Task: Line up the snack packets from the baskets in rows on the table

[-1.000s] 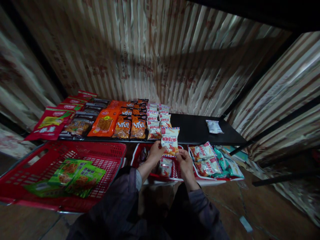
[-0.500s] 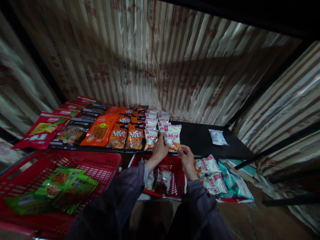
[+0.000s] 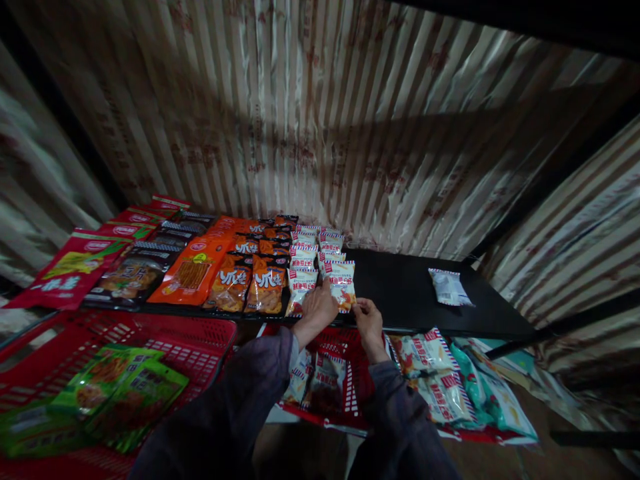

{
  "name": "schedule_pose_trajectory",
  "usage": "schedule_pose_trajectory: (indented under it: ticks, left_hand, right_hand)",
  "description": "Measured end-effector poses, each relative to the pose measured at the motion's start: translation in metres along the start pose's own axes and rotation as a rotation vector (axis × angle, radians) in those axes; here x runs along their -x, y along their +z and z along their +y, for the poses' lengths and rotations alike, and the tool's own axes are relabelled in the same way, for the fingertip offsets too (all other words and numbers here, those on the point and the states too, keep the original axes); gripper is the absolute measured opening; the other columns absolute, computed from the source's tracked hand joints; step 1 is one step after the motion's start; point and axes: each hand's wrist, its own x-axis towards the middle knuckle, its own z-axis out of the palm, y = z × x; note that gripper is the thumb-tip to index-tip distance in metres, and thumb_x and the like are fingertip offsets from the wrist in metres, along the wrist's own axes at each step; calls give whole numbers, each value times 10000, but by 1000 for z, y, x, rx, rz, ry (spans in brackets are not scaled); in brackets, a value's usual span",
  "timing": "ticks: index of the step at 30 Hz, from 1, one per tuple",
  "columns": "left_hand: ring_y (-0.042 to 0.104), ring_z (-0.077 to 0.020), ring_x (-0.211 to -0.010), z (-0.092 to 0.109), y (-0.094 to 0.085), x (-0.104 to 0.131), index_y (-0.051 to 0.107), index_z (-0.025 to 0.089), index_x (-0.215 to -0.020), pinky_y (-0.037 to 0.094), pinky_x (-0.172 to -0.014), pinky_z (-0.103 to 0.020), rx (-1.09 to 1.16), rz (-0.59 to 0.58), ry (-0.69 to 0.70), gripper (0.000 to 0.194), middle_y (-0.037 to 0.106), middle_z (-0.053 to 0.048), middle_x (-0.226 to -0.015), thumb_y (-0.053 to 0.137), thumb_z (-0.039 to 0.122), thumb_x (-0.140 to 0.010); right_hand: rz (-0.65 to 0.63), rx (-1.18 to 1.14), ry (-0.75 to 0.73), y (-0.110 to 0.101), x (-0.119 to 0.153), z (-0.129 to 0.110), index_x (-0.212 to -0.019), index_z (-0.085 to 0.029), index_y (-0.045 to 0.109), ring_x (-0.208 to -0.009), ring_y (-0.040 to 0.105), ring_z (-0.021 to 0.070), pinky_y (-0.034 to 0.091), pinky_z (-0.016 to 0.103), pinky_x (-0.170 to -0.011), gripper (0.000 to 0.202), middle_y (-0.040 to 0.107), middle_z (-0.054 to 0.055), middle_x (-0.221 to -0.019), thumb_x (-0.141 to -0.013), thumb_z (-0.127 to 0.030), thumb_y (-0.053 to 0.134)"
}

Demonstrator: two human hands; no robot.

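A white snack bag (image 3: 342,281) with red lettering stands at the front of the black shelf (image 3: 387,293). My left hand (image 3: 320,307) grips its left side, fingers partly hidden behind my own knuckles. Thumb and fingers of my right hand (image 3: 369,323) pinch its lower right corner. Directly left of it is a column of matching white bags (image 3: 302,283), and more of the same kind stand behind it. Below my hands sits a red basket (image 3: 357,390) with a few white bags inside.
Orange-and-black snack bags (image 3: 265,283), an orange bag (image 3: 187,273) and red bags (image 3: 75,267) line the shelf's left. A lone white bag (image 3: 450,287) lies at right. A red basket (image 3: 210,330) holds green packets (image 3: 135,407). White bags (image 3: 430,353) fill another basket at lower right.
The held bag has moved slightly left and back, lining up with the bags behind it; both hands have followed it. The camera view has shifted a little.
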Motion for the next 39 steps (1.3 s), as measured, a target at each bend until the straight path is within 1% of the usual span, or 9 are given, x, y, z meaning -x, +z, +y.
schedule_pose_trajectory:
  ticks: [5, 9, 12, 16, 20, 24, 28, 32, 39]
  left_hand:
    - [683, -257, -994, 7, -5, -3, 251, 129, -1474, 518, -799, -332, -78, -48, -33, 637, 700, -169, -1080, 445, 204, -873]
    - [692, -261, -971, 8, -5, -3, 342, 108, -1410, 522, -790, -338, -89, -79, -57, 539, 704, -177, -1045, 439, 224, -892]
    - [689, -268, -978, 6, -1, -1, 443, 99, -1322, 524, -804, -346, -103, -63, -40, 443, 699, -183, -1036, 433, 235, -900]
    - [673, -259, -1012, 2, 7, 4, 507, 115, -1254, 532, -815, -338, -126, 21, 13, 376, 656, -179, -1143, 424, 198, -897]
    - [658, -241, -1050, 2, 14, 11, 471, 100, -1310, 540, -823, -312, -141, 55, 99, 431, 563, -203, -1297, 428, 163, -887]
    - [652, -258, -1073, 4, 16, 18, 417, 58, -1367, 541, -854, -331, -150, 12, 119, 491, 458, -258, -1404, 419, 156, -886]
    - [657, -257, -1066, 4, 18, 18, 424, 32, -1358, 540, -860, -324, -133, -11, 120, 488, 437, -275, -1421, 411, 150, -884]
    - [657, -248, -1062, 2, 23, 14, 464, 63, -1331, 540, -877, -331, -117, 9, 124, 459, 420, -252, -1444, 403, 144, -884]
    - [609, -271, -1159, -1, 24, 12, 470, 67, -1328, 518, -941, -347, -87, 16, 129, 459, 392, -254, -1468, 409, 148, -881]
  right_hand:
    - [-16, 170, -9, 0, 0, -2, -825, -229, 642, -716, 660, 203, 476, 304, -689, 186, 717, 19, -765, -743, -382, 576]
    - [-43, 278, -17, 0, 0, -7, -847, -245, 637, -752, 669, 204, 470, 294, -688, 173, 729, 18, -804, -770, -374, 551]
    - [-73, 341, -28, -1, -1, -9, -853, -254, 640, -761, 674, 194, 464, 280, -679, 158, 737, 9, -828, -781, -363, 552]
    - [-120, 396, -53, -3, -1, -12, -860, -261, 649, -740, 671, 172, 456, 255, -650, 149, 744, -8, -846, -798, -350, 546]
    - [-153, 457, -73, -4, -1, -17, -860, -267, 662, -756, 668, 172, 441, 249, -637, 135, 745, -8, -865, -799, -317, 551]
    - [-177, 516, -82, -6, -1, -21, -857, -271, 675, -785, 665, 182, 431, 253, -643, 130, 741, 4, -873, -802, -302, 562]
    - [-198, 550, -97, -6, -2, -24, -866, -270, 673, -782, 661, 175, 423, 246, -638, 129, 738, 4, -878, -817, -282, 555]
    - [-218, 557, -118, -6, -3, -24, -862, -260, 670, -784, 660, 167, 428, 239, -649, 122, 735, 6, -875, -819, -257, 556]
    - [-230, 511, -140, -4, -6, -21, -858, -244, 669, -788, 666, 175, 463, 259, -695, 116, 732, 13, -864, -800, -250, 569]
